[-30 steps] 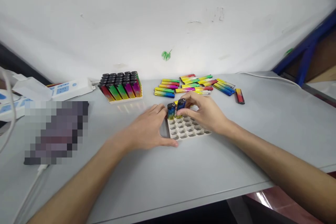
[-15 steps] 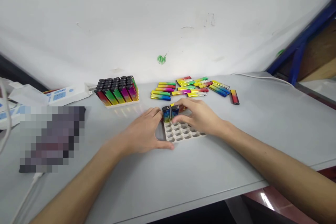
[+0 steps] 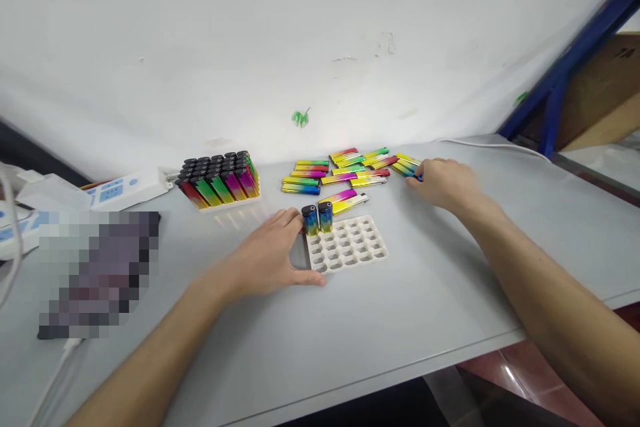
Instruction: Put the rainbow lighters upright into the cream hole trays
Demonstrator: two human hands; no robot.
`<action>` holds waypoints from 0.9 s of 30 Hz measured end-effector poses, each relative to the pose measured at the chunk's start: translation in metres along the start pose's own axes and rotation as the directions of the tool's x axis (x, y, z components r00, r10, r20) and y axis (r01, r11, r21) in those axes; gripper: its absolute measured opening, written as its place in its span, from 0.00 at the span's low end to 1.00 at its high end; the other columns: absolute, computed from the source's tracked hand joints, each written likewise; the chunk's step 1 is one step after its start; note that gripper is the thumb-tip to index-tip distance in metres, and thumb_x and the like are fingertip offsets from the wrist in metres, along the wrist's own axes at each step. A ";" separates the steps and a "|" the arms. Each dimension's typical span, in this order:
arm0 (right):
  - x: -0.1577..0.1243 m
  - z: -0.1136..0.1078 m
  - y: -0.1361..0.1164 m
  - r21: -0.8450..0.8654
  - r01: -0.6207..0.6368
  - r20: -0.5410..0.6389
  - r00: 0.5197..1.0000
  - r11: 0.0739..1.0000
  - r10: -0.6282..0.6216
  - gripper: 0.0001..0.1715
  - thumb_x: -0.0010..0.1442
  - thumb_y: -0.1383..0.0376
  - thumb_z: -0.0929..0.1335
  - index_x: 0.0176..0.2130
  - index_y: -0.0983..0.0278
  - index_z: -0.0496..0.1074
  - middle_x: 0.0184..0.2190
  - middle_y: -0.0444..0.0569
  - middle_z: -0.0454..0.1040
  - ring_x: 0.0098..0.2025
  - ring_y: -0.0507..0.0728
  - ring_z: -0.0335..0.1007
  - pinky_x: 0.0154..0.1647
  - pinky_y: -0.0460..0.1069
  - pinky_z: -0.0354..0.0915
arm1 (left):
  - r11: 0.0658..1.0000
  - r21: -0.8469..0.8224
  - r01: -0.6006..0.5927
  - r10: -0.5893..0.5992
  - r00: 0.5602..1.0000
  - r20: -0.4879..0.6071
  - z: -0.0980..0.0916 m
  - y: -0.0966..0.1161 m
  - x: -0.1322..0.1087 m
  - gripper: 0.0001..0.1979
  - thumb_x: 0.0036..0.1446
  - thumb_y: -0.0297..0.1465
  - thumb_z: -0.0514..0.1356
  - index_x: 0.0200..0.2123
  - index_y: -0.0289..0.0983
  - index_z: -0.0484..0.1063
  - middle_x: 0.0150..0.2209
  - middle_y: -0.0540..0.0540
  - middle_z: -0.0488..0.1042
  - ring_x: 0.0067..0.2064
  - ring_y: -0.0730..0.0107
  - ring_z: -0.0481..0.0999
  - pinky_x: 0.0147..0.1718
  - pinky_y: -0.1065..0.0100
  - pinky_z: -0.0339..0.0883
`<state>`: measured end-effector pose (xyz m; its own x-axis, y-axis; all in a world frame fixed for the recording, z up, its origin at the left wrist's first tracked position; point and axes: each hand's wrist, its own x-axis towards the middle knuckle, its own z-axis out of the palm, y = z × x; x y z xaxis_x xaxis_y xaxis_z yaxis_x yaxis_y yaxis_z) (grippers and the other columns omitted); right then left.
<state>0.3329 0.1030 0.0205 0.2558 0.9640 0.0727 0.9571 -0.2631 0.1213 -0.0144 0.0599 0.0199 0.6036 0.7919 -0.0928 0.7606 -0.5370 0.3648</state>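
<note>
A white tray (image 3: 350, 243) with rows of holes lies on the table, and two blue lighters (image 3: 319, 219) stand upright in its far left corner. My left hand (image 3: 273, 250) holds the tray's left side, thumb at the near corner and fingers by the standing lighters. A small red bit shows beneath those fingers, too covered to name. To the right, my right hand (image 3: 443, 183) has its fingertips closed on the end of a blue-and-yellow lighter (image 3: 406, 167) lying flat. Several shiny multicoloured lighters (image 3: 345, 177) are spread behind the tray, and two lie close to its far edge.
A full tray of upright lighters (image 3: 220, 180) stands at the back left near the wall. Further left are a white power strip (image 3: 117, 192) and a blurred dark device (image 3: 107, 273) with a white cable. Another cable (image 3: 490, 144) runs along the back right.
My right hand has moved from the tray to the right, onto the scattered lighters. It now covers where the separate red lighter lay. My left hand stays at the tray.
</note>
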 end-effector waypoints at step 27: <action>-0.021 -0.007 -0.032 0.523 0.261 -0.327 0.941 0.811 -0.091 0.10 0.70 0.58 0.61 0.44 0.59 0.67 0.44 0.55 0.81 0.41 0.65 0.76 0.38 0.55 0.64 | 1.000 -0.011 0.001 -0.001 1.000 0.003 -0.001 0.003 0.000 0.42 0.45 0.61 0.67 0.55 0.39 0.69 0.56 0.38 0.70 0.57 0.45 0.70 0.55 0.51 0.68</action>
<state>0.2957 0.0914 0.0220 0.1086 0.9181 0.3811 0.9145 0.0581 -0.4004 -0.0125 0.0586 0.0216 0.6031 0.7919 -0.0958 0.7589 -0.5327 0.3746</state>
